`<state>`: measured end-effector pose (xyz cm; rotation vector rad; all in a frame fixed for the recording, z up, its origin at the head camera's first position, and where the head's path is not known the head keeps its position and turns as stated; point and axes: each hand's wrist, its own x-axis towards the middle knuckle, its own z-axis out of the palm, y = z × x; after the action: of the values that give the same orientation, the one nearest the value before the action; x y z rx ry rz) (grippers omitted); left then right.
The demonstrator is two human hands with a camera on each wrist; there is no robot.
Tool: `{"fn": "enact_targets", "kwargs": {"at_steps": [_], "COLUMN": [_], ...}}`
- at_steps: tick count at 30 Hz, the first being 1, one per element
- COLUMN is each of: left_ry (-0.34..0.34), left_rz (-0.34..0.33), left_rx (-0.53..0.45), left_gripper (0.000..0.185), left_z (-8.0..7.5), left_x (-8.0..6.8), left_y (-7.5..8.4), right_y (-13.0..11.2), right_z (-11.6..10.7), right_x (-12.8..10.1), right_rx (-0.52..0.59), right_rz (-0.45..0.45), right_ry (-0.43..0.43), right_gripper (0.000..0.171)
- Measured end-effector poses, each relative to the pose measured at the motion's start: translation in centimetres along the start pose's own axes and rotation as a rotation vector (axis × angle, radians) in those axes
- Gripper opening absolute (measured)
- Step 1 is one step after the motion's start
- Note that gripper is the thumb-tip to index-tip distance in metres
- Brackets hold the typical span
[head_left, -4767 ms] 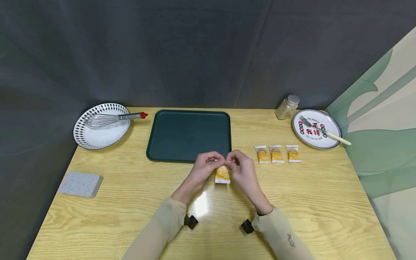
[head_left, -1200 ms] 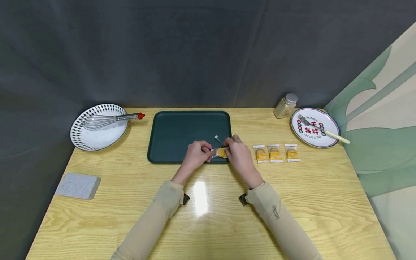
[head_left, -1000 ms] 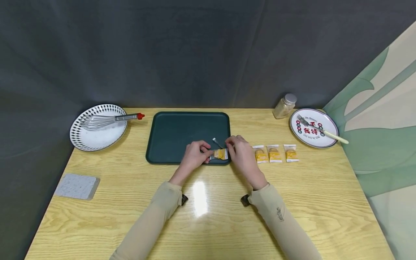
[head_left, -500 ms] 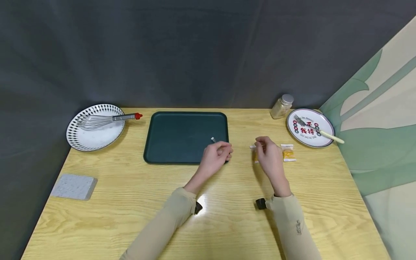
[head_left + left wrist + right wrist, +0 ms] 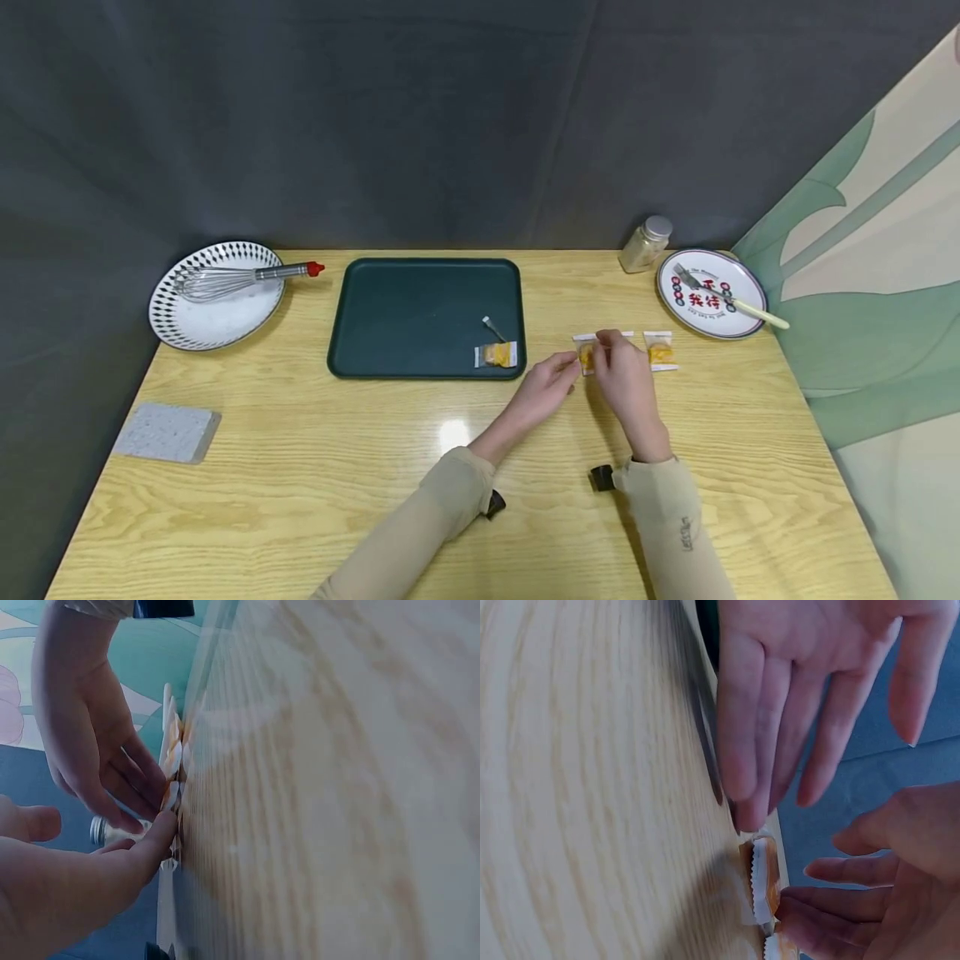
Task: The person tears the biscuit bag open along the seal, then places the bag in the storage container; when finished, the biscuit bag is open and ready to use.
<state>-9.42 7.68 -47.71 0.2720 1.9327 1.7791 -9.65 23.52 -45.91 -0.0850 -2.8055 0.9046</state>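
Observation:
A small yellow snack packet (image 5: 586,356) lies on the wooden table (image 5: 300,467) right of the green tray (image 5: 405,317). My right hand (image 5: 619,371) reaches over the row of packets, and its fingertips rest on this one (image 5: 763,881); the thumb stays apart. My left hand (image 5: 551,385) comes in from the left with straight fingers, its index tip touching the same packet (image 5: 172,796). A second packet is hidden under the right hand and a third (image 5: 660,351) lies further right. An opened packet (image 5: 497,355) and its torn strip (image 5: 491,327) lie in the tray's near right corner.
A whisk (image 5: 225,279) lies on a patterned plate (image 5: 202,321) at the back left. Near the left edge sits a grey sponge (image 5: 167,432). At the back right stand a spice jar (image 5: 643,244) and a plate (image 5: 705,312) bearing a fork (image 5: 731,298).
The opened packet has been left on the tray. Both hands moved right to the row of sealed packets, the right first, then the left.

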Motion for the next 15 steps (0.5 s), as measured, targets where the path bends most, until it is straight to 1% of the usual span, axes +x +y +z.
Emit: {"fn": "enact_targets", "kwargs": {"at_steps": [4, 7, 12, 15], "left_ry": [0.008, 0.013, 0.058, 0.091], "left_rz": [-0.030, -0.035, -0.012, 0.022], "left_rx": [-0.083, -0.169, -0.301, -0.345], "left_gripper": [0.051, 0.049, 0.043, 0.041], "left_z": [0.3, 0.2, -0.4, -0.8], "left_x": [0.1, 0.1, -0.3, -0.7], "left_y": [0.1, 0.0, 0.0, 0.0], "right_y": [-0.2, -0.3, -0.8, -1.3], "right_z": [0.2, 0.2, 0.1, -0.1], "right_x": [-0.1, -0.1, -0.2, -0.2], "right_rx": [0.012, 0.045, 0.132, 0.172], "right_rz": [0.004, 0.003, -0.034, -0.048], "right_ry": [-0.025, -0.016, 0.039, 0.046], "right_gripper": [0.026, 0.025, 0.022, 0.022]}}
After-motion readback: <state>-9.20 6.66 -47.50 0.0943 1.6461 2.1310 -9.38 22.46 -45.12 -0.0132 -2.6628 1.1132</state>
